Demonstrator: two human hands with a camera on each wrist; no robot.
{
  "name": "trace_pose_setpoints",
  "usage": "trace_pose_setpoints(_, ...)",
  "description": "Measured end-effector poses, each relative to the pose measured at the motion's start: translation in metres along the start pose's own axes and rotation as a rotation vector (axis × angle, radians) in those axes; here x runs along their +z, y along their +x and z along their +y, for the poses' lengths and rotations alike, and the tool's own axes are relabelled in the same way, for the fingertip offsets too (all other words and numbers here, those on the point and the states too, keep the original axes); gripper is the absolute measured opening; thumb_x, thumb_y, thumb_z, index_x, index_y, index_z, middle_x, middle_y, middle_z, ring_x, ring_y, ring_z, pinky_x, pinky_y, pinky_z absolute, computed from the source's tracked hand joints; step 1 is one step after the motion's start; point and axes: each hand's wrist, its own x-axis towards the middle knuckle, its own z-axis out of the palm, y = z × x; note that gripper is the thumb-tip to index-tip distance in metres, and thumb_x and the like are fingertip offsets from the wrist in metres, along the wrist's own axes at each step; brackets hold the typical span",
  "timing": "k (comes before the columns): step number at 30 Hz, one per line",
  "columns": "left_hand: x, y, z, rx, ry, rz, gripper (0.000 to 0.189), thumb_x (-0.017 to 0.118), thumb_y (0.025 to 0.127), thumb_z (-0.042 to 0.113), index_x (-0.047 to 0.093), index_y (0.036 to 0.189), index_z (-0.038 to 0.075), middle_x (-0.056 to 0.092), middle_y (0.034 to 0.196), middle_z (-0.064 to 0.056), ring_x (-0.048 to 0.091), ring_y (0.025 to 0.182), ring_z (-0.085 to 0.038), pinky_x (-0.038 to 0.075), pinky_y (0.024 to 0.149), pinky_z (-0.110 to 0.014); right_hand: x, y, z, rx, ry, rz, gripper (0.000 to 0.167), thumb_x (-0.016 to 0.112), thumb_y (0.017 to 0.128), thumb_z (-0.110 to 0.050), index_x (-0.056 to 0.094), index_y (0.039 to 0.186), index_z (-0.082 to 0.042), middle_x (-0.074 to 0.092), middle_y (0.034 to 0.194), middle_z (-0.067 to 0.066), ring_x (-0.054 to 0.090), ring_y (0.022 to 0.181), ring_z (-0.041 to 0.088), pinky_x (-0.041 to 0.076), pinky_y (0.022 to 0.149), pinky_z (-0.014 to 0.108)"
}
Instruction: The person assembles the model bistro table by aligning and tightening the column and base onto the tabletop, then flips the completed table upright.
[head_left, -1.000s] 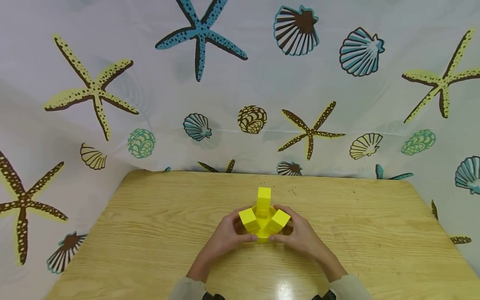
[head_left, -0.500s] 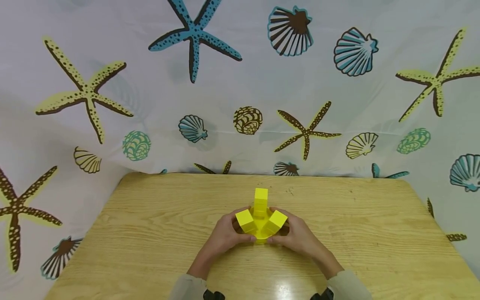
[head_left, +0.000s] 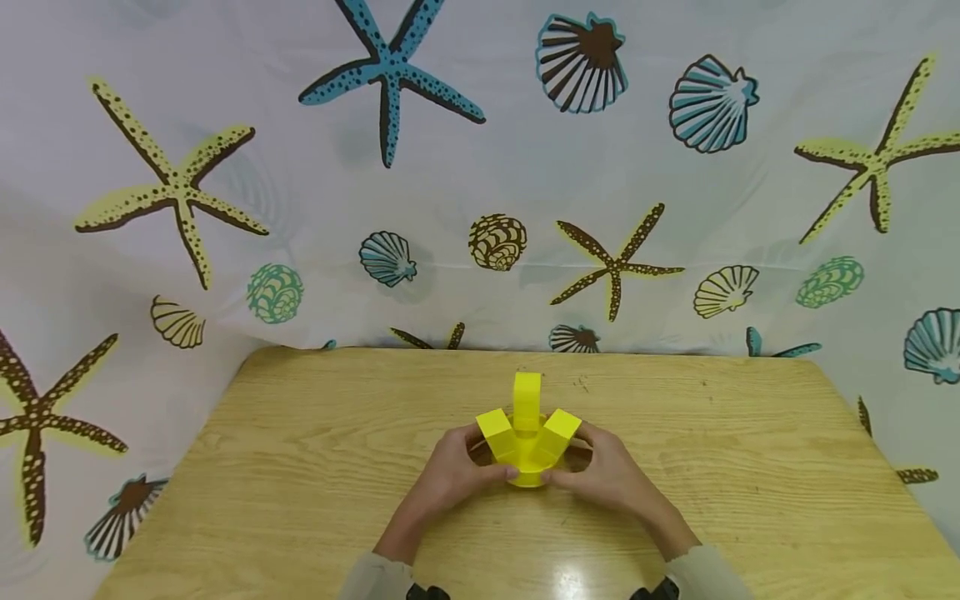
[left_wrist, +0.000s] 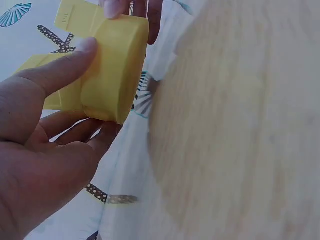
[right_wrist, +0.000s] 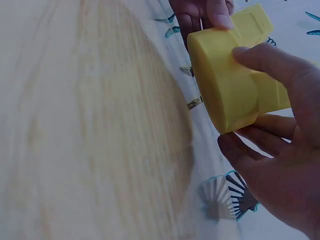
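A yellow plastic piece (head_left: 528, 477), with a round cup-like base and three blocky prongs standing up from it, is held by both hands in the middle of the head view. My left hand (head_left: 453, 471) grips its left side, thumb on the near wall and fingers behind. On the right side my right hand (head_left: 611, 473) mirrors that grip. In the left wrist view the smooth base wall (left_wrist: 107, 75) shows between thumb and fingers, raised off the table. Both thumbs press the same wall in the right wrist view. The far fingers are partly hidden behind the piece.
A light wooden table (head_left: 300, 467) lies under the hands. Behind it and at both sides hangs a white cloth (head_left: 450, 183) printed with starfish and shells. Pale sleeves (head_left: 378, 577) and dark wrist straps show at the bottom edge.
The yellow piece has shifted slightly right and tilted a little, its far prong now showing a more rounded top. Both hands keep their grip; the head view has shifted slightly.
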Motion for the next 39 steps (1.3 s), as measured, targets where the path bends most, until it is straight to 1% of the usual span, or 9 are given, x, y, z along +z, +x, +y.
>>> trace_pose_setpoints(5, 0.003, -0.002, 0.008, 0.002, -0.085, 0.016, 0.064, 0.081, 0.091, 0.021, 0.055, 0.145, -0.001, 0.058, 0.143, -0.018, 0.055, 0.134, -0.034, 0.048, 0.109, -0.042, -0.006, -0.003, -0.004, 0.013, 0.123, -0.005, 0.076, 0.087, 0.086, -0.024, 0.050, 0.149, -0.003, 0.055, 0.146, 0.017, 0.054, 0.133, 0.036, 0.050, 0.107, 0.044)
trace_pose_setpoints(11, 0.009, -0.008, 0.012, 0.004, -0.108, 0.071, 0.058, 0.075, 0.096, 0.029, 0.058, 0.141, -0.002, 0.061, 0.139, -0.018, 0.057, 0.131, -0.033, 0.051, 0.107, -0.042, -0.015, -0.011, -0.016, -0.025, 0.121, -0.030, 0.074, 0.087, 0.085, -0.019, 0.051, 0.147, 0.001, 0.056, 0.143, 0.018, 0.053, 0.133, 0.037, 0.049, 0.108, 0.039)
trace_pose_setpoints(14, 0.011, -0.009, 0.014, -0.015, -0.102, 0.132, 0.061, 0.073, 0.096, 0.039, 0.061, 0.139, -0.001, 0.064, 0.136, -0.016, 0.061, 0.127, -0.030, 0.054, 0.103, -0.041, -0.016, -0.012, -0.018, -0.060, 0.128, -0.033, 0.062, 0.083, 0.088, -0.010, 0.055, 0.143, 0.001, 0.059, 0.139, 0.019, 0.056, 0.130, 0.038, 0.052, 0.105, 0.036)
trace_pose_setpoints(17, 0.013, -0.010, 0.018, -0.031, -0.136, 0.193, 0.065, 0.073, 0.095, 0.044, 0.061, 0.138, -0.004, 0.065, 0.134, -0.019, 0.063, 0.123, -0.031, 0.056, 0.099, -0.040, -0.014, -0.012, -0.017, -0.090, 0.142, 0.004, 0.050, 0.077, 0.092, -0.002, 0.059, 0.138, 0.002, 0.061, 0.136, 0.021, 0.058, 0.126, 0.039, 0.055, 0.100, 0.033)
trace_pose_setpoints(22, 0.014, -0.012, 0.019, -0.053, -0.250, 0.243, 0.060, 0.076, 0.095, 0.031, 0.059, 0.139, -0.006, 0.063, 0.136, -0.022, 0.063, 0.124, -0.033, 0.057, 0.096, -0.032, -0.011, -0.011, -0.017, -0.061, 0.122, 0.116, 0.041, 0.074, 0.095, -0.006, 0.065, 0.135, -0.002, 0.066, 0.131, 0.017, 0.063, 0.121, 0.035, 0.058, 0.094, 0.031)
trace_pose_setpoints(25, 0.014, -0.013, 0.019, -0.016, -0.265, 0.265, 0.050, 0.077, 0.095, 0.017, 0.062, 0.137, -0.004, 0.063, 0.135, -0.021, 0.062, 0.124, -0.032, 0.056, 0.097, -0.028, -0.011, -0.011, -0.018, -0.025, 0.111, 0.153, 0.039, 0.074, 0.096, -0.012, 0.067, 0.133, -0.004, 0.069, 0.127, 0.014, 0.066, 0.117, 0.031, 0.059, 0.091, 0.030)
trace_pose_setpoints(28, 0.016, -0.013, 0.018, 0.031, -0.238, 0.309, 0.040, 0.074, 0.095, 0.008, 0.066, 0.133, -0.003, 0.066, 0.131, -0.019, 0.064, 0.121, -0.032, 0.055, 0.097, -0.027, -0.009, -0.011, -0.021, -0.012, 0.087, 0.175, 0.038, 0.075, 0.096, -0.017, 0.068, 0.131, -0.003, 0.072, 0.121, 0.013, 0.069, 0.111, 0.028, 0.060, 0.088, 0.029)
trace_pose_setpoints(32, 0.021, -0.014, 0.016, 0.038, -0.235, 0.376, 0.034, 0.074, 0.094, 0.004, 0.069, 0.127, -0.001, 0.069, 0.125, -0.017, 0.068, 0.115, -0.031, 0.057, 0.094, -0.026, -0.007, -0.011, -0.025, 0.011, 0.082, 0.231, 0.036, 0.079, 0.092, -0.018, 0.072, 0.123, -0.001, 0.075, 0.112, 0.014, 0.073, 0.101, 0.026, 0.062, 0.082, 0.029)
trace_pose_setpoints(39, 0.027, -0.016, 0.020, 0.054, -0.355, 0.409, 0.032, 0.073, 0.093, 0.000, 0.069, 0.125, -0.002, 0.065, 0.124, -0.018, 0.071, 0.108, -0.031, 0.060, 0.089, -0.030, -0.005, -0.013, -0.032, 0.005, 0.134, 0.347, 0.031, 0.082, 0.089, -0.015, 0.070, 0.115, -0.002, 0.075, 0.106, 0.011, 0.075, 0.095, 0.023, 0.063, 0.079, 0.028)
